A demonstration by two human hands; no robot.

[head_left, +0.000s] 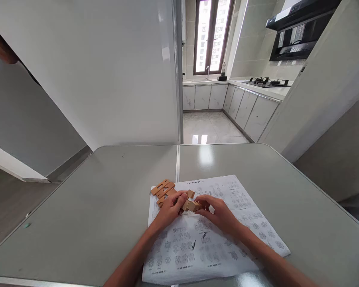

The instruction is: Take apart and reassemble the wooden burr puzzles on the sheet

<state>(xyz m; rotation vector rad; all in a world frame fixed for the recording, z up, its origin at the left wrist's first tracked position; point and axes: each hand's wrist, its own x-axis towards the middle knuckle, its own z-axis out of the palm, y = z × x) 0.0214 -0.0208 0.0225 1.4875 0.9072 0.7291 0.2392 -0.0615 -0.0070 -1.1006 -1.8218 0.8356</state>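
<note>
Several notched wooden puzzle pieces, light brown, are joined in a small cluster [192,205] above the printed sheet [209,247]. My left hand [174,204] grips the cluster from its left side, thumb on top. My right hand [213,209] pinches the right end of the same cluster between thumb and fingers. Just beyond my left hand lie loose flat wooden pieces [163,188] with cut-out slots and dark marks, at the sheet's upper left corner. My fingers hide parts of the cluster, so how its pieces interlock cannot be made out.
The sheet carries rows of small line drawings and two dark check marks. It lies on a grey table [107,207] with a pale seam down the middle. A white wall [122,71] rises behind the table; a kitchen counter [257,89] with a gas stove [267,82] stands farther back.
</note>
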